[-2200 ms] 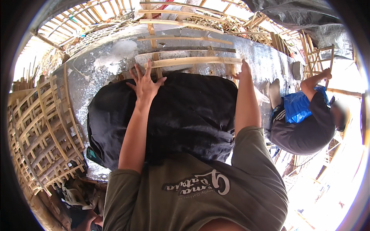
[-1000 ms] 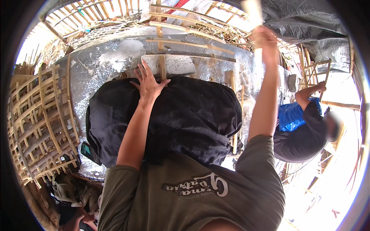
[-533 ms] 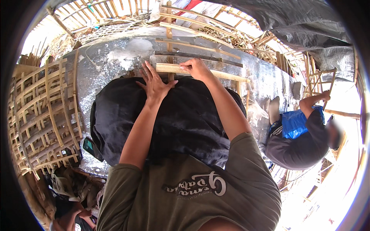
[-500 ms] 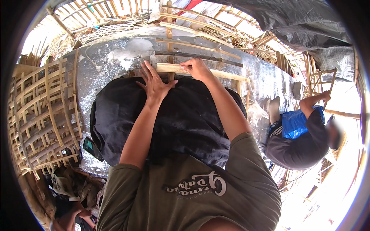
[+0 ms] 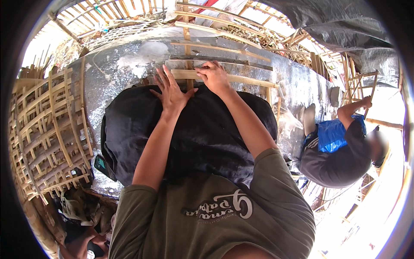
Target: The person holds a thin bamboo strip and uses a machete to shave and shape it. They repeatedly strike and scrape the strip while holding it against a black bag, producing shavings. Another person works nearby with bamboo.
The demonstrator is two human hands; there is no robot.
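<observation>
Dressed in an olive-green, short-sleeved T-shirt, with glossy black cloth bunched over the lap. Holding the bare left hand palm down at the cloth's far edge, fingers spread apart, just beside the left end of a pale, flat bamboo strip. Resting the bare right hand on that strip, fingers curled, thumb and forefinger close together; cannot tell whether clamped on it. Lying crosswise just beyond the cloth, over a narrow, lengthwise bamboo slat, and parallel to a thin, dark strip farther off. Over to the right, near a dark-clothed co-worker gripping a pale bamboo frame.
</observation>
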